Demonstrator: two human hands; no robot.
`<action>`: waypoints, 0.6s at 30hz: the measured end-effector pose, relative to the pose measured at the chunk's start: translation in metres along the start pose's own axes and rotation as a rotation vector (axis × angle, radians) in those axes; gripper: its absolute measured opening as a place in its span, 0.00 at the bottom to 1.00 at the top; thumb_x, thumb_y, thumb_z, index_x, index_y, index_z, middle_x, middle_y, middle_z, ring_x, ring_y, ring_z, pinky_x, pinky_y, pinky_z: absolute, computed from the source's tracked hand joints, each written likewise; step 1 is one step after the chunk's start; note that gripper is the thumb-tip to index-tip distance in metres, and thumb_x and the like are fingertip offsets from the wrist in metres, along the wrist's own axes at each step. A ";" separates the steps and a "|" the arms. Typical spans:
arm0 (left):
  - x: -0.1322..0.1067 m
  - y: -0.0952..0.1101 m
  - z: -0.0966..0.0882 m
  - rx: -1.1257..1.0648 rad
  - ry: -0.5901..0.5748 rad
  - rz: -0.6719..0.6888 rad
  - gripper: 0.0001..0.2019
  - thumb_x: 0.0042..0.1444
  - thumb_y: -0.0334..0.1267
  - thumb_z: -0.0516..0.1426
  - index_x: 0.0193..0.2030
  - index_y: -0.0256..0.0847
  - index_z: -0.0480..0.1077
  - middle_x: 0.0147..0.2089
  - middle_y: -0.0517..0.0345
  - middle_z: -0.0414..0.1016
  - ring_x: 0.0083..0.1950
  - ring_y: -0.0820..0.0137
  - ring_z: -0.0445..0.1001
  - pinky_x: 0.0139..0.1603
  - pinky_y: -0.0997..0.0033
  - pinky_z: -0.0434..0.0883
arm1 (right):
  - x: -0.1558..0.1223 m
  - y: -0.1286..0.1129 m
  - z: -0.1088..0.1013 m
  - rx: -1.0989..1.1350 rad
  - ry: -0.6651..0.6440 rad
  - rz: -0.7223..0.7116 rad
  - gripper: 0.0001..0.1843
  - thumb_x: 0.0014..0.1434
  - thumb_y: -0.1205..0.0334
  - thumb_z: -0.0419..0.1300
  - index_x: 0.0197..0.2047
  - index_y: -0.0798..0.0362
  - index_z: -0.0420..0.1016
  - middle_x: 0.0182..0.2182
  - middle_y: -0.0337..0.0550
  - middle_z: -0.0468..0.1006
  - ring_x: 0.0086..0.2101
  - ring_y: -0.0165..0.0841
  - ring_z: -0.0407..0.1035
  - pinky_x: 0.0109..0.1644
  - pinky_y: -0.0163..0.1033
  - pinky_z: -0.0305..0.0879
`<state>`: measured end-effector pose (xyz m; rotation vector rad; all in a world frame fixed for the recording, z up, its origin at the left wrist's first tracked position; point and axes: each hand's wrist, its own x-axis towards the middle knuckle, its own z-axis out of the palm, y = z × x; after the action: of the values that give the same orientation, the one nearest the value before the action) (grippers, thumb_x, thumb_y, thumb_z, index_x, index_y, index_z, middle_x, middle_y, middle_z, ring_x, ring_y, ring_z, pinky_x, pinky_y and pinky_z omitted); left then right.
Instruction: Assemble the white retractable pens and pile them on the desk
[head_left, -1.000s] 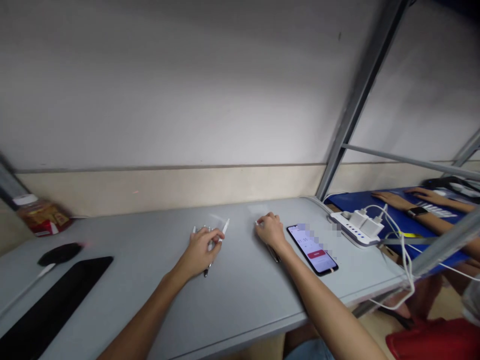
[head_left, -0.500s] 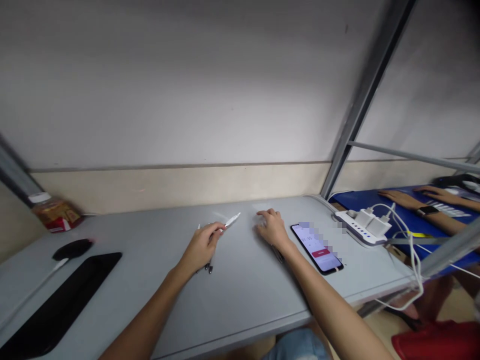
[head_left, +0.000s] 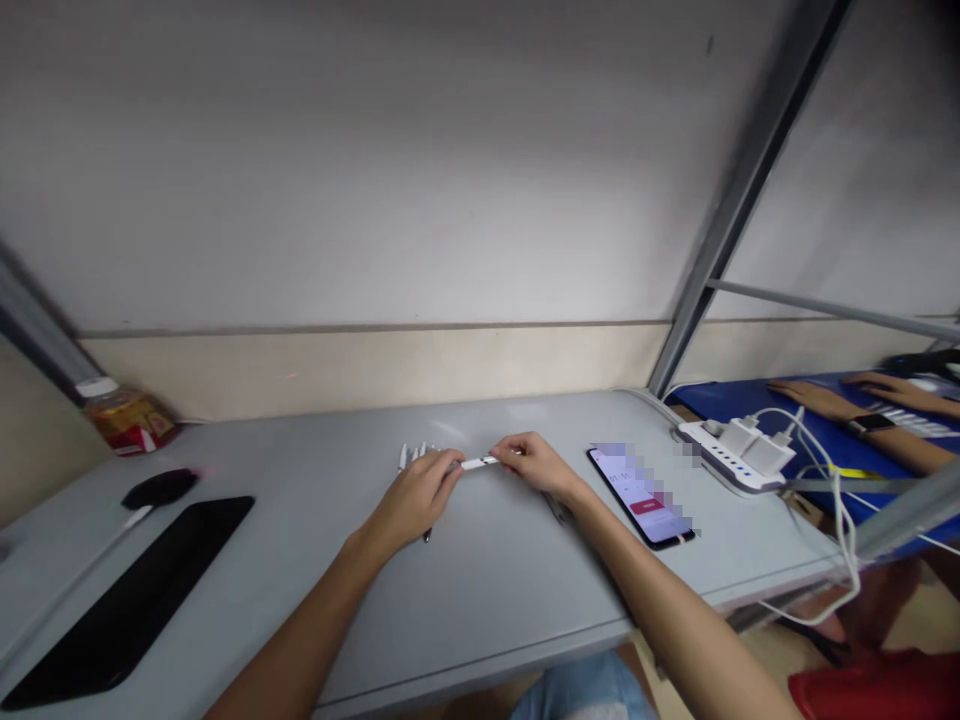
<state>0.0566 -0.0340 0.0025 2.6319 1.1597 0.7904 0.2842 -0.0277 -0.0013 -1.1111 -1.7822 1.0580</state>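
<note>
A slim white pen (head_left: 478, 463) is held level between my two hands, just above the grey table (head_left: 480, 580). My left hand (head_left: 421, 493) is closed on its left end, and the fingers of my right hand (head_left: 534, 465) pinch its right end. Several more white pens (head_left: 409, 456) lie beside and partly beneath my left hand; their middles are hidden by it. Some dark, thin items (head_left: 555, 508) lie under my right wrist, mostly covered, and I cannot make out their kind.
A lit phone (head_left: 641, 497) lies right of my right arm, near a white power strip (head_left: 731, 460) with plugs and cables. At left are a black pad (head_left: 135, 600), a black round object (head_left: 159, 488) and a bottle (head_left: 127, 418). Another person's hands (head_left: 814, 398) rest on a blue table.
My right hand has moved left and closed on the pen's free end. The pen has turned from slanting upward to nearly level.
</note>
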 end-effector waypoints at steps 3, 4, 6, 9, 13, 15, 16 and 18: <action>0.001 -0.001 0.000 0.100 0.036 0.047 0.13 0.67 0.39 0.43 0.44 0.41 0.67 0.38 0.56 0.73 0.41 0.66 0.68 0.43 0.65 0.63 | -0.002 -0.001 -0.002 0.116 -0.063 0.091 0.21 0.59 0.47 0.56 0.25 0.55 0.69 0.19 0.33 0.62 0.20 0.23 0.50 0.23 0.32 0.45; 0.001 -0.001 0.000 0.137 0.049 0.060 0.13 0.67 0.38 0.43 0.43 0.41 0.67 0.38 0.56 0.73 0.40 0.66 0.67 0.43 0.65 0.62 | -0.002 -0.001 -0.002 0.135 -0.080 0.123 0.21 0.58 0.47 0.56 0.25 0.56 0.69 0.19 0.33 0.63 0.19 0.23 0.50 0.23 0.32 0.45; 0.001 -0.002 0.001 0.201 0.070 0.075 0.13 0.67 0.37 0.43 0.41 0.41 0.67 0.38 0.56 0.74 0.39 0.65 0.65 0.41 0.64 0.60 | -0.003 -0.001 -0.003 0.158 -0.104 0.195 0.22 0.58 0.45 0.56 0.26 0.56 0.71 0.18 0.34 0.64 0.18 0.23 0.50 0.22 0.32 0.45; 0.001 -0.002 0.000 0.284 0.106 0.084 0.13 0.67 0.36 0.43 0.40 0.41 0.67 0.37 0.55 0.74 0.39 0.64 0.64 0.40 0.63 0.58 | -0.003 -0.003 -0.004 0.222 -0.174 0.300 0.26 0.59 0.41 0.53 0.32 0.58 0.76 0.17 0.35 0.65 0.17 0.23 0.51 0.21 0.32 0.45; 0.001 0.002 -0.002 0.386 0.160 0.087 0.13 0.66 0.35 0.44 0.36 0.41 0.67 0.33 0.53 0.73 0.38 0.63 0.64 0.39 0.61 0.57 | -0.006 -0.009 -0.005 0.337 -0.246 0.340 0.28 0.60 0.39 0.51 0.30 0.58 0.74 0.16 0.34 0.61 0.16 0.24 0.50 0.20 0.32 0.42; 0.001 0.004 -0.002 0.377 0.175 0.082 0.14 0.65 0.33 0.43 0.34 0.41 0.66 0.31 0.53 0.71 0.36 0.64 0.64 0.38 0.62 0.58 | -0.007 -0.013 -0.004 0.353 -0.217 0.274 0.25 0.60 0.41 0.52 0.28 0.56 0.70 0.16 0.32 0.58 0.17 0.24 0.48 0.21 0.32 0.43; 0.001 0.004 -0.002 0.353 0.183 0.075 0.14 0.65 0.33 0.42 0.33 0.41 0.66 0.30 0.54 0.70 0.35 0.64 0.64 0.38 0.62 0.59 | -0.008 -0.014 -0.003 0.328 -0.198 0.215 0.25 0.60 0.42 0.52 0.27 0.55 0.68 0.17 0.32 0.57 0.18 0.24 0.48 0.22 0.32 0.44; -0.001 0.001 0.000 0.276 0.193 0.058 0.14 0.64 0.32 0.42 0.31 0.41 0.64 0.29 0.54 0.69 0.34 0.65 0.65 0.38 0.63 0.60 | -0.009 -0.017 0.000 0.188 -0.146 0.063 0.24 0.62 0.43 0.50 0.27 0.55 0.67 0.18 0.32 0.58 0.20 0.25 0.50 0.25 0.32 0.47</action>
<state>0.0568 -0.0353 0.0028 2.8750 1.3333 0.9779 0.2817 -0.0407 0.0128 -1.0016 -1.7273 1.3452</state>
